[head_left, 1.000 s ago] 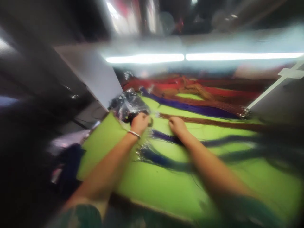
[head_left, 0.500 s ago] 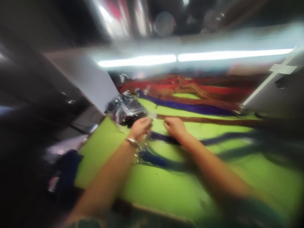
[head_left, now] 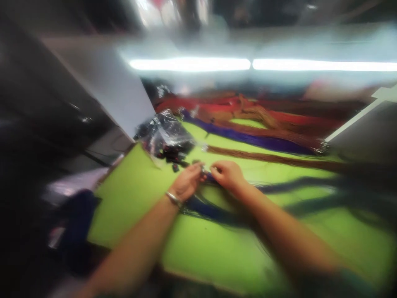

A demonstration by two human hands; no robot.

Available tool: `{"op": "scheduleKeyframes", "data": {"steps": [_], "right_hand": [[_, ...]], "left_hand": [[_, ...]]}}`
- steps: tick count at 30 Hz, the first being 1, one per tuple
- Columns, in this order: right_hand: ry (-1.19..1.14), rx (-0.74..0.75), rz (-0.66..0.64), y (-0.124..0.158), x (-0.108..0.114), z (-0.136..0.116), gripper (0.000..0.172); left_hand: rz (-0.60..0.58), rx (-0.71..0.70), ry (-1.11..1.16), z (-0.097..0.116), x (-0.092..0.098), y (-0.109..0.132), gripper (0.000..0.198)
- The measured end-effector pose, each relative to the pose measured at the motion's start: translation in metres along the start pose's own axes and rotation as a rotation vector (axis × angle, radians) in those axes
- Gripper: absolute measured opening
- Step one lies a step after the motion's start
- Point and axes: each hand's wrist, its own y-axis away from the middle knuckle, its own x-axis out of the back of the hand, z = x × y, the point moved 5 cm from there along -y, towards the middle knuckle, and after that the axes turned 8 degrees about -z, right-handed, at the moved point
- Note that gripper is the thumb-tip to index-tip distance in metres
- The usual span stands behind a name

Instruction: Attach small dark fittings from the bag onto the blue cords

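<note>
Left hand (head_left: 187,183) pinches a shiny bit (head_left: 203,169); right hand (head_left: 228,174) curls at three o'clock, can't tell its grip. Black pieces (head_left: 173,155) lie at eleven.

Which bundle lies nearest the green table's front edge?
The blue bundle beside the bracelet; every other one, such as the brown bundle, lies farther back.

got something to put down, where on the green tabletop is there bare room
Bare green tabletop shows left of the left forearm, nearer than the plastic bag, and between the forearms, nearer than the blue bundle. Crowded: around the hands, with dark pieces, and behind, with brown bundles.
</note>
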Motion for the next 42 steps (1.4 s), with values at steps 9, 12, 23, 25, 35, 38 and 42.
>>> {"op": "scheduleKeyframes", "data": {"steps": [9, 12, 23, 25, 35, 38, 42], "right_hand": [[0.089, -0.040, 0.008, 0.002, 0.002, -0.003, 0.020], [0.108, -0.044, 0.011, 0.002, 0.003, -0.003, 0.020], [0.316, 0.099, -0.106, 0.001, -0.001, -0.007, 0.027], [0.285, 0.127, -0.123, 0.001, -0.004, -0.007, 0.025], [-0.069, 0.051, 0.008, 0.001, -0.006, 0.002, 0.016], [0.041, 0.082, -0.015, 0.001, -0.008, -0.001, 0.019], [0.139, 0.121, -0.060, 0.001, -0.013, -0.001, 0.018]], "left_hand": [[0.027, -0.001, -0.016, -0.002, 0.000, 0.002, 0.018], [0.034, -0.006, -0.024, -0.001, -0.001, 0.003, 0.018], [0.087, -0.111, -0.127, -0.002, 0.000, 0.004, 0.030], [0.081, -0.127, -0.124, -0.003, -0.001, 0.003, 0.030], [0.081, -0.089, -0.050, -0.003, -0.002, 0.002, 0.028], [0.069, -0.106, -0.081, -0.003, -0.003, 0.002, 0.030], [0.033, -0.107, -0.178, -0.006, -0.003, 0.002, 0.027]]}}
